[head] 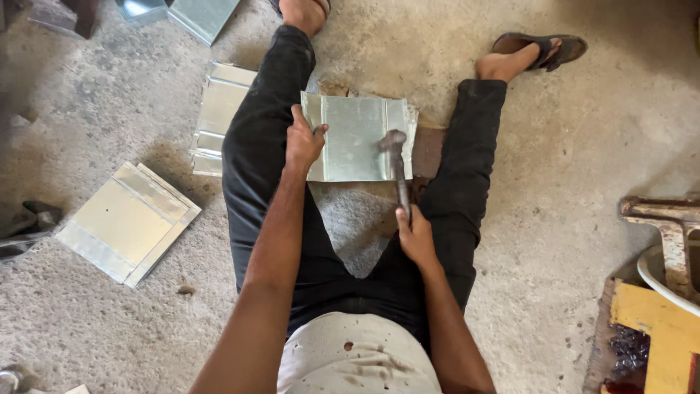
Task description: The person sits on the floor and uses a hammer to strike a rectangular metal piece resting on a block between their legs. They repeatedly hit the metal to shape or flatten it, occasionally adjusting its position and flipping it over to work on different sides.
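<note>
The right hand [417, 237] has its grip closed around the lower end of a hammer [396, 164] handle, with the dark head resting on the right part of a metal sheet [354, 138] at the centre of the frame. The left hand [302, 142] clamps the sheet's left edge, thumb on top and fingers curled over the rim. The sheet lies flat over a rusty block [426, 152] on the concrete floor [554, 131], between the person's outstretched legs in black trousers. A second folded sheet [219, 117] lies just beside the left leg, and another folded panel [127, 222] sits at the left of the frame. A yellow board [660, 328] shows at the lower right.
</note>
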